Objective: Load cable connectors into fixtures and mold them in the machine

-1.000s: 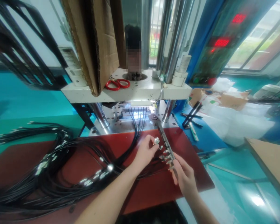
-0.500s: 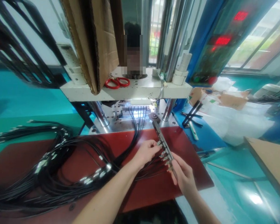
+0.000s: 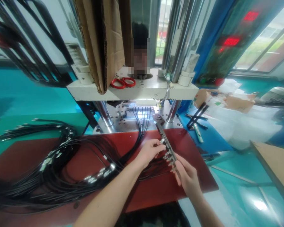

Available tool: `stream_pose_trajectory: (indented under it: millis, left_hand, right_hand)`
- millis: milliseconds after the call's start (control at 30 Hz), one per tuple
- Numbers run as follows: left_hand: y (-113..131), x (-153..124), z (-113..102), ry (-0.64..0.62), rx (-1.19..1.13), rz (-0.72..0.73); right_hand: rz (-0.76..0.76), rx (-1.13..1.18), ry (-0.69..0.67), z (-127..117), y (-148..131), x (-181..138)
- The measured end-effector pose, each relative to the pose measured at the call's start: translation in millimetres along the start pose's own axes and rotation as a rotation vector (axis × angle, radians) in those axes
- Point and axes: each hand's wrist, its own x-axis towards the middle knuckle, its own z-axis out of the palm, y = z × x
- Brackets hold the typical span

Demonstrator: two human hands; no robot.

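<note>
My right hand [image 3: 186, 173] is closed around the lower end of a dark metal bar [image 3: 167, 140], which slants up and away over the red-brown board [image 3: 191, 151]. Several small metal cable connectors [image 3: 169, 158] sit in a row along the bar's left side, with black cables running off to the left beneath my wrist. My left hand [image 3: 150, 151] pinches at the bar's left edge, on what looks like one of these connectors; the fingertips partly hide it. A large bundle of black cables [image 3: 61, 186] with shiny bands lies on the board to the left.
Behind the board stands a press with a white plate [image 3: 132, 92], where red-handled scissors [image 3: 123, 82] and cardboard [image 3: 111, 47] rest. Several cables enter its lit lower fixture [image 3: 139, 112]. Tools, including a cutter [image 3: 198, 133], lie on the blue surface at right, near white bags [image 3: 248, 123].
The view has shifted slightly, so the scene sits a little further right. My left fingers have moved slightly along the bar's edge; my right hand keeps its hold on the bar.
</note>
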Motion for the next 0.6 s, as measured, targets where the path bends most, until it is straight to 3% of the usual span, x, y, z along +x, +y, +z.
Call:
stream_pose_trajectory:
  millis: [133, 300, 433, 600]
  left_hand:
    - [7.3, 3.9, -10.6, 0.018, -0.236, 0.055]
    - [10.8, 6.3, -18.2, -0.212, -0.504, -0.104]
    - [7.2, 7.8, -19.1, -0.183, -0.483, -0.119]
    - [-0.1, 6.7, -10.9, -0.098, -0.226, -0.070]
  right_hand:
    - [0.029, 0.121, 0.079, -6.4, -2.6, -2.4]
    - [0.067, 0.147, 0.108, -13.2, -2.3, -9.3]
    - [0.031, 0.080, 0.084, -13.8, -3.6, -14.2]
    - [0.018, 0.049, 0.064, -13.3, -1.1, -13.5]
